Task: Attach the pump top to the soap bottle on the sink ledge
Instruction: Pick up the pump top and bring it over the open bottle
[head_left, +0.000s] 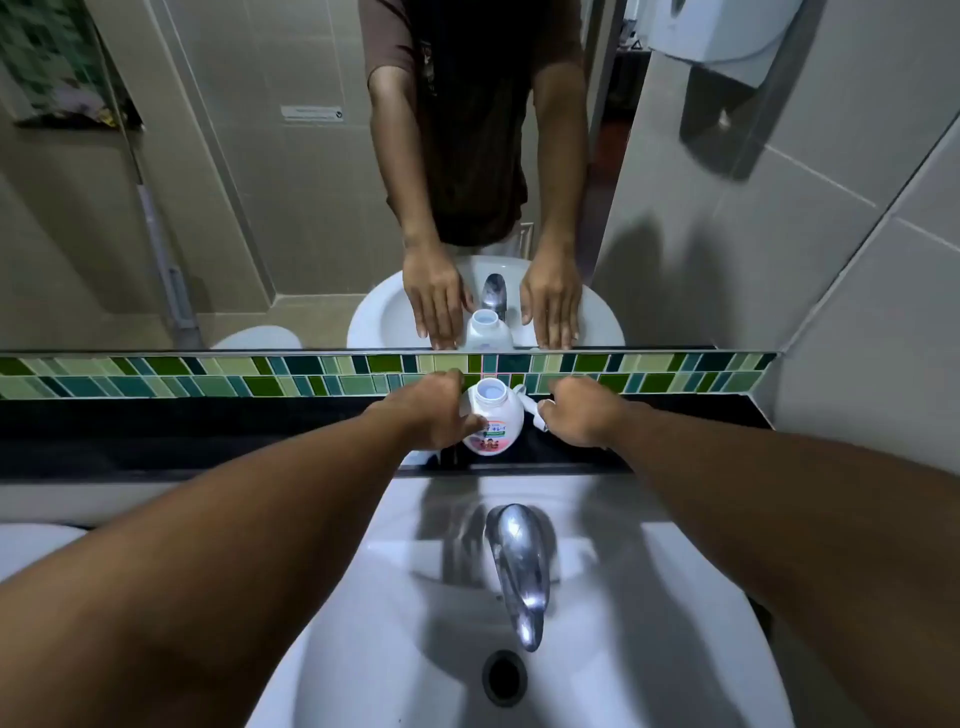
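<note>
White rounded soap bottle (487, 422) uncapped, hands beside, glossy black ledge (208, 431)

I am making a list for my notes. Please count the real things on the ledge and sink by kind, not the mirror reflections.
Soap bottle, open at the neck: 1
Pump top, white, by the right hand: 1
Faucet, chrome: 1
Sink basin, white: 1
Total: 4

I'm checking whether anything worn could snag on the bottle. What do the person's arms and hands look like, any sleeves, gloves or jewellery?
Both forearms are bare right down to the left hand and right hand: no gloves, watch or bracelets visible. The wall mirror shows a dark brown short-sleeved shirt, its sleeves ending on the upper arms. Rings cannot be ruled out; the fingers are partly hidden.
</note>
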